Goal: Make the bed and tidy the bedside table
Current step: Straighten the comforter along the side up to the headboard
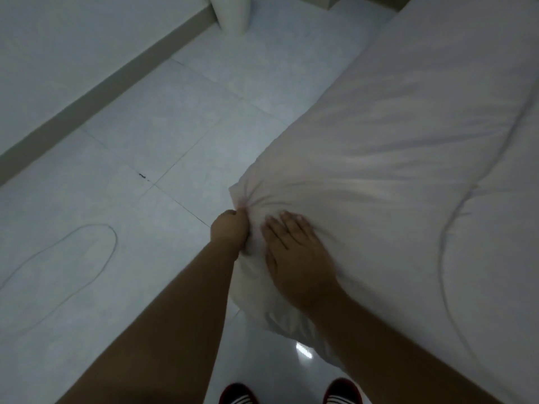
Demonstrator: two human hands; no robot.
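Pale floor tiles fill the left of your view, the bed the right. Your left hand is clenched on a bunched corner of the white duvet at the bed's edge; your right hand lies flat and spread on the cloth just beside it. A thin cable loops on the floor, and your red shoes show below.

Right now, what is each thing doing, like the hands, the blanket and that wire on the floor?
left hand: closed, pinching the duvet corner
right hand: open, flat, pressing on the duvet
duvet: wrinkled, its corner bunched, hanging off the bed's edge
cable: loose, looped on the floor
white bin: upright by the wall
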